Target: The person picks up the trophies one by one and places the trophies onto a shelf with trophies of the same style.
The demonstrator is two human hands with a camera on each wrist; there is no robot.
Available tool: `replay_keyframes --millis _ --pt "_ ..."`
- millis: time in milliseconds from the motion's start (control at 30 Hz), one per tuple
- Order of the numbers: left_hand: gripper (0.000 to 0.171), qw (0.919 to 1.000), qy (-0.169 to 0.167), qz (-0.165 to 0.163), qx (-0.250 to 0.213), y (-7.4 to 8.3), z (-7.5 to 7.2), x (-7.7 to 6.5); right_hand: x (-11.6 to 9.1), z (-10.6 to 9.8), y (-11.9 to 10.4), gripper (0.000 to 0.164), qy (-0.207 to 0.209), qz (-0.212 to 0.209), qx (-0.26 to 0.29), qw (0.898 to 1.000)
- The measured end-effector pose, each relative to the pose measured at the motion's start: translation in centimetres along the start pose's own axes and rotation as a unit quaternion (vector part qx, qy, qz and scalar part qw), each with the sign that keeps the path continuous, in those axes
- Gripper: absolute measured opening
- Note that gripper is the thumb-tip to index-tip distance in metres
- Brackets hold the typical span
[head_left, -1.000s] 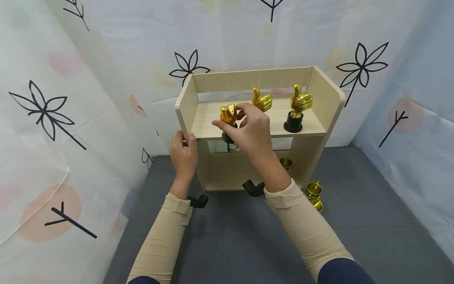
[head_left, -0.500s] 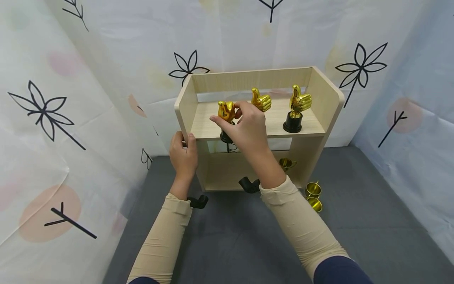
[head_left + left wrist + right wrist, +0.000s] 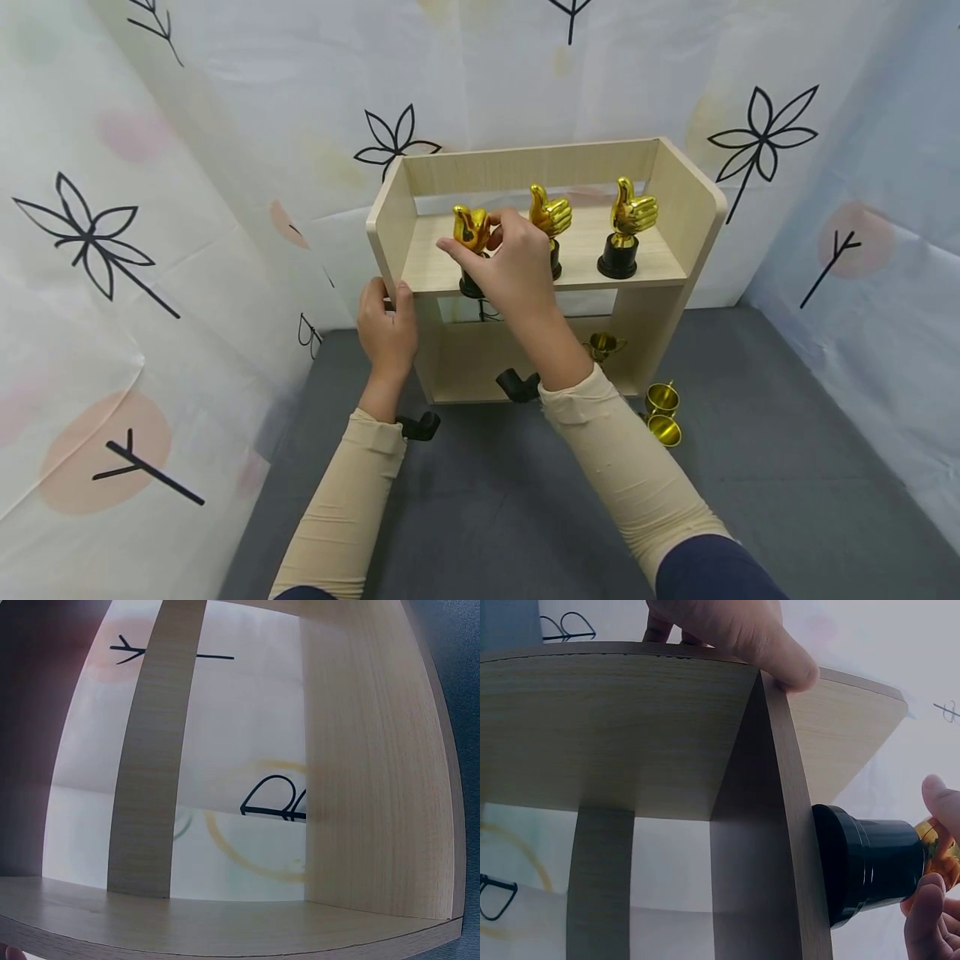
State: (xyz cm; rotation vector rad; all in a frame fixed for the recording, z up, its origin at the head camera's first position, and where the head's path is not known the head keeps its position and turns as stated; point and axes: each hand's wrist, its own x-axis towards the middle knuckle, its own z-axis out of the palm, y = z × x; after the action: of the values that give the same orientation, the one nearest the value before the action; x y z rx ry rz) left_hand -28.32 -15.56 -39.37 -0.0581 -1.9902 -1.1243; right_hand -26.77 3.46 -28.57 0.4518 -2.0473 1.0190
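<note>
My right hand (image 3: 517, 258) pinches a gold thumbs-up trophy (image 3: 471, 227) by its gold part, between thumb and fingers. In the right wrist view the trophy's black base (image 3: 877, 859) stands at the front edge of the top shelf. My left hand (image 3: 387, 329) grips the left side panel of the light wooden shelf unit (image 3: 386, 221), thumb in front at the top board's corner. Another thumbs-up trophy (image 3: 550, 215), partly behind my right hand, stands mid-shelf. A third matching trophy (image 3: 633, 215) stands to the right.
A small gold cup (image 3: 602, 344) is in the lower compartment at the right. Two more gold cups, an upper one (image 3: 662, 398) and a lower one (image 3: 664, 430), are on the grey surface (image 3: 480, 508) beside the unit. Patterned white cloth (image 3: 285, 83) hangs behind.
My right hand has shifted left and slightly back along the top shelf with the trophy, showing more of the middle trophy. The left hand keeps its hold on the panel.
</note>
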Motion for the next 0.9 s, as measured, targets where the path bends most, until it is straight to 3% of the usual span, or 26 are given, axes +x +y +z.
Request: replay_keyframes --millis 333,667,900 --pt "0.049 1.0000 0.002 0.004 0.001 -0.1 0.0 0.0 0.3 0.6 -0.2 0.059 -0.003 0.022 0.015 1.000" --pt "0.049 1.0000 0.005 0.003 0.003 -0.2 0.1 0.0 0.4 1.5 0.2 0.063 0.014 0.012 0.011 1.000" --pt "0.050 1.0000 0.003 0.001 0.008 -0.2 0.1 0.1 0.3 1.3 0.4 0.079 0.021 0.003 -0.001 1.000"
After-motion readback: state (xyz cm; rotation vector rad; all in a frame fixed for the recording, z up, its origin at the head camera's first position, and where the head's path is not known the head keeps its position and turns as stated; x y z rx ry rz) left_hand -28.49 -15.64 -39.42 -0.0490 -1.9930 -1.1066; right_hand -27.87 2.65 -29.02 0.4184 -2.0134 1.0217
